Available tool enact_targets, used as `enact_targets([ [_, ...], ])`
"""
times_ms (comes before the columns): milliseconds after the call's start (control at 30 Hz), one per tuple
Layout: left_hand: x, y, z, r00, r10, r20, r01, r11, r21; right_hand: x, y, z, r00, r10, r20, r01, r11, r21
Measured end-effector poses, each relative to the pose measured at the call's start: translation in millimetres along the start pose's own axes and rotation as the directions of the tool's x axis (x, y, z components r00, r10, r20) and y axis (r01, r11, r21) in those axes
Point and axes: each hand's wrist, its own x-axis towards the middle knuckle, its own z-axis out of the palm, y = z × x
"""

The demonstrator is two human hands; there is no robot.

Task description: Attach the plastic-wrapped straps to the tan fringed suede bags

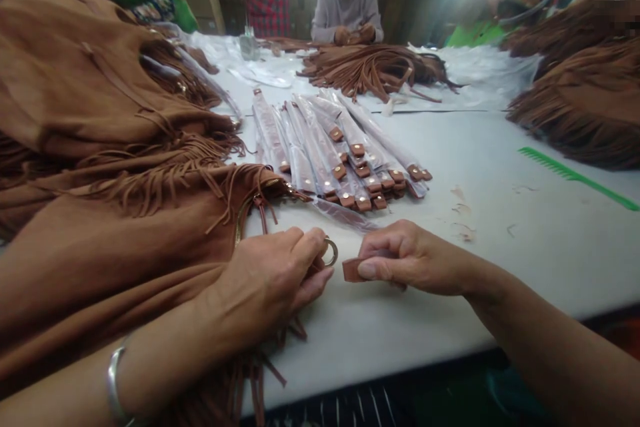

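Note:
Between the thumb and fingers of my left hand [280, 273] is a metal ring [331, 252], its curved edge poking out toward the right. My right hand [410, 257] pinches the end of a brown leather strap [353, 270]; a small gap separates that end from the ring. A plastic-wrapped length of strap [345, 215] runs behind both hands, toward the bag. Beneath and beside my left forearm lies a brown fringed bag [130, 247] with a zipper along its edge. What attaches the ring is hidden by my fingers.
Several plastic-wrapped straps [320, 147] with studded tabs lie heaped beyond my hands. A green comb [575, 177] rests at the right. More fringed bags are stacked left and right [585, 93]. Cut leather strips [375, 70] lie farther back, where a person sits [345, 10].

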Motion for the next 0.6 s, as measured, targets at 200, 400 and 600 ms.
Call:
enact_targets([
  [200,4.0,2.0,-0.3,0.996,0.084,-0.015,-0.082,0.991,0.103,7.2,1.7,-0.2,0.998,-0.057,0.042,0.058,0.998,-0.015],
  [400,3.3,2.5,-1.1,0.989,0.133,-0.061,-0.126,0.986,0.107,7.4,1.3,2.2,0.998,-0.064,0.016,0.064,0.998,0.006],
  [600,-0.5,0.6,-0.3,0.981,0.167,-0.094,-0.162,0.985,0.054,5.1,-1.6,9.1,0.998,-0.065,0.008,0.065,0.996,0.056],
])
